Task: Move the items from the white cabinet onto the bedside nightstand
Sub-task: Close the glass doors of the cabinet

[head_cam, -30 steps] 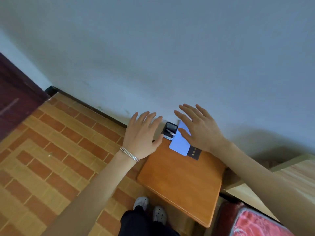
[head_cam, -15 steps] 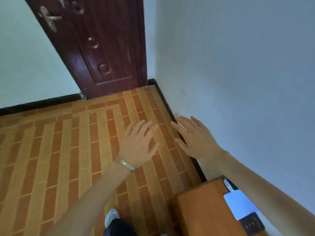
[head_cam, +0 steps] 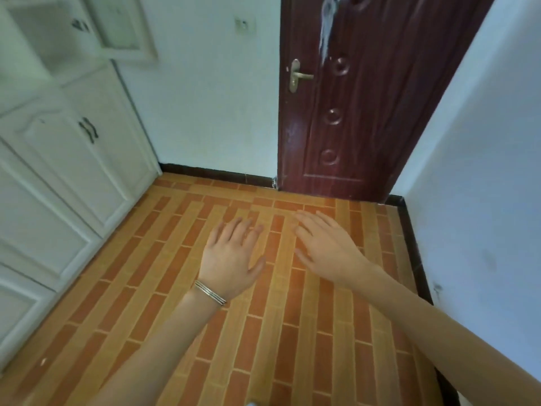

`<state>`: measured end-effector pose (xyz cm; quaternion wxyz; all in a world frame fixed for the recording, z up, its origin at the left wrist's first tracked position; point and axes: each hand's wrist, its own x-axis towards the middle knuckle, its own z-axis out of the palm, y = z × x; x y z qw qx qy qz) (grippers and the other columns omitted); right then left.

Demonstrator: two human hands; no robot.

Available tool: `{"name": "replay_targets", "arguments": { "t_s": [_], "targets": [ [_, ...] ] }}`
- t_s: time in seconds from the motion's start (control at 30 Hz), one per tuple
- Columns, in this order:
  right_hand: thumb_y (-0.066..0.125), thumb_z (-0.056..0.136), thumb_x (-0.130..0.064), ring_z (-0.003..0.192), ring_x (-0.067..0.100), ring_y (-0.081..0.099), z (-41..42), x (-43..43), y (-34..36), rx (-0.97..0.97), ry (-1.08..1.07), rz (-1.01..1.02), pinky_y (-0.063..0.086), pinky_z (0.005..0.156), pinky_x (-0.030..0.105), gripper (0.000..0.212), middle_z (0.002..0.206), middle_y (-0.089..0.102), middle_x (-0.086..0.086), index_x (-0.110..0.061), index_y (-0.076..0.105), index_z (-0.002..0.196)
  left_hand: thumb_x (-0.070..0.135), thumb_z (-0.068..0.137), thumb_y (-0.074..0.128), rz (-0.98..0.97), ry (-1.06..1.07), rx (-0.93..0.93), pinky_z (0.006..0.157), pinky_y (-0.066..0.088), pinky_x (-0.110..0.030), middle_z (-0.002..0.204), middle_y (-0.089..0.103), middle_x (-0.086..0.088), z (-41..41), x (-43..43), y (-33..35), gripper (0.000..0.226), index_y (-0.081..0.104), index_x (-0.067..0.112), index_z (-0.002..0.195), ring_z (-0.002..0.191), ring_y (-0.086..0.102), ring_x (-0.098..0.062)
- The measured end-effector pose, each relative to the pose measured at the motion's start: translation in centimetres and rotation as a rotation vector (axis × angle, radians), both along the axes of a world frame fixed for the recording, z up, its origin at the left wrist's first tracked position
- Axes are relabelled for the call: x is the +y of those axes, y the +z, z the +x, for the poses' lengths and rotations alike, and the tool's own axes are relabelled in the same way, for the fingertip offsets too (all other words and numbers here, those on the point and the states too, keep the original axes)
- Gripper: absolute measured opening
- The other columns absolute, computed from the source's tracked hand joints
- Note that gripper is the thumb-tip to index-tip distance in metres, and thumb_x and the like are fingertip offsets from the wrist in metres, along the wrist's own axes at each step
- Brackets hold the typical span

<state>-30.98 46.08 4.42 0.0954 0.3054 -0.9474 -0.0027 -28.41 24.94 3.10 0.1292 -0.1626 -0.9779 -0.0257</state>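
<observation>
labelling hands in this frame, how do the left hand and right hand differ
The left hand has a thin silver bracelet at its wrist; the right hand has a bare wrist. The left hand's fingers point up the frame and slightly right, while the right hand's fingers angle up and left. The left forearm enters from the bottom left, the right from the lower right edge. Both are open, backs up, holding nothing, over the tiled floor.
</observation>
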Motion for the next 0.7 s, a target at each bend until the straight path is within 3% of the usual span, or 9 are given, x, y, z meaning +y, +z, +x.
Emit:
{"name": "replay_targets", "arguments": {
  "t_s": [0.3, 0.7],
  "targets": [
    [0.049, 0.093, -0.034, 0.135, 0.025, 0.033, -11.1, -15.9, 2.4, 0.045, 0.247, -0.025, 0.022, 0.114, 0.044, 0.053, 0.145, 0.040, 0.011, -0.010, 0.039, 0.139, 0.051, 0.085, 0.041, 0.000, 0.223, 0.076, 0.104, 0.036, -0.050, 0.128, 0.058, -0.007, -6.4, -14.5, 2.2, 0.056, 0.055, 0.019, 0.129, 0.123, 0.049, -0.028],
    [0.046, 0.095, -0.034, 0.138, 0.022, 0.027, -24.8, -26.2, 2.2, 0.075, 0.472, -0.025, 0.009, 0.112, 0.036, 0.053, 0.149, 0.034, 0.009, -0.012, 0.035, 0.142, 0.052, 0.085, 0.039, -0.012, 0.452, 0.097, 0.105, 0.036, -0.050, 0.129, 0.057, -0.006, -15.1, -23.2, 1.8, 0.057, 0.055, 0.019, 0.129, 0.123, 0.048, -0.028]
  ]
}}
